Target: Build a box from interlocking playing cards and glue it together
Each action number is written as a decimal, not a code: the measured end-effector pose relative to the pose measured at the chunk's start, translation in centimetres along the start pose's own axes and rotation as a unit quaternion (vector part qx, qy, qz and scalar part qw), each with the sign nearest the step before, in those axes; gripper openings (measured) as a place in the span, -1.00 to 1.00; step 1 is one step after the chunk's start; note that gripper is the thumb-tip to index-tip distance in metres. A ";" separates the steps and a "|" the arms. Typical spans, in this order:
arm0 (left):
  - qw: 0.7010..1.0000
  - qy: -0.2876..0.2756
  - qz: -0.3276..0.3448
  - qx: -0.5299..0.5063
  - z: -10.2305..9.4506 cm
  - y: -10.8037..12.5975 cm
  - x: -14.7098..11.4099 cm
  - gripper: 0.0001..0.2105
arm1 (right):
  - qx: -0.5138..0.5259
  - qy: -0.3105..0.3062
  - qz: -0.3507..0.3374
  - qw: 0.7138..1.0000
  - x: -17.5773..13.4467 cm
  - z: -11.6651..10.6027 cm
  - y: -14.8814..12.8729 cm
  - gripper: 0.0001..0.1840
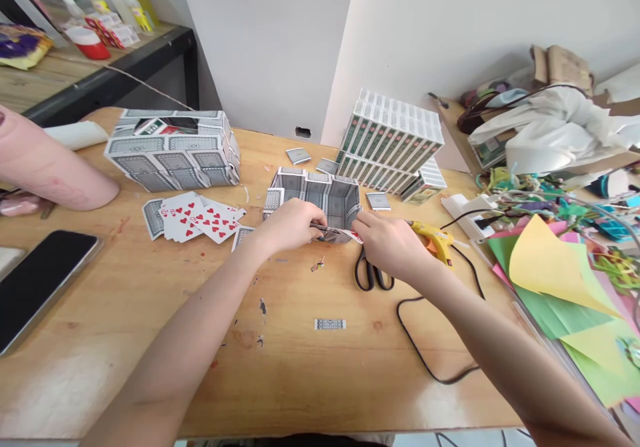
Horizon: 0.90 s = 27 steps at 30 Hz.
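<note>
In the middle of the table stands an open-topped box of playing cards, its walls showing grey patterned card backs. At its near side my left hand pinches the edge of a playing card. My right hand is closed on the other end of that card, where a bit of white and red shows. My fingers hide most of the card, and I cannot tell whether it touches the box. Black-handled scissors lie just below my right hand, and a yellow glue gun is beside it.
A finished-looking card box stands at the back left, with loose playing cards before it. Stacked card packs rise at the back right. A cut card strip lies in front; a phone is left, coloured paper right.
</note>
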<state>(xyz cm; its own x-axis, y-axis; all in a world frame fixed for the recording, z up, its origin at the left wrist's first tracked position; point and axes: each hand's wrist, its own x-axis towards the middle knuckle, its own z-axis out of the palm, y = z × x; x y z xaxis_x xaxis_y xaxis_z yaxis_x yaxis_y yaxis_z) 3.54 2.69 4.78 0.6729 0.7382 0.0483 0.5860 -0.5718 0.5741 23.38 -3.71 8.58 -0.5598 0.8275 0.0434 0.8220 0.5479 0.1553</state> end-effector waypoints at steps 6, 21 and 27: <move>1.000 0.003 0.002 0.000 0.0 0.0 -0.1 -0.86 | 0.023 -0.011 0.032 0.999 -0.2 -0.3 0.9 -0.84; 1.000 0.007 -0.001 -0.003 0.0 -0.2 0.0 -0.90 | 0.105 0.036 0.100 0.989 -1.8 -0.4 1.8 -0.78; 1.000 0.011 0.006 -0.008 0.1 -0.2 -0.1 -0.90 | 0.079 0.040 0.079 0.993 -1.8 0.4 1.7 -0.80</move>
<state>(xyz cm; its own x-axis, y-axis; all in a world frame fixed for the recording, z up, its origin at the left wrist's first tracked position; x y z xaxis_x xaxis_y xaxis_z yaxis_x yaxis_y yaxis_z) 3.40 2.73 4.61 0.6696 0.7391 0.0730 0.5705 -0.5747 0.5867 25.85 -4.22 8.32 -0.4235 0.8959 0.1341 0.9030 0.4293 -0.0162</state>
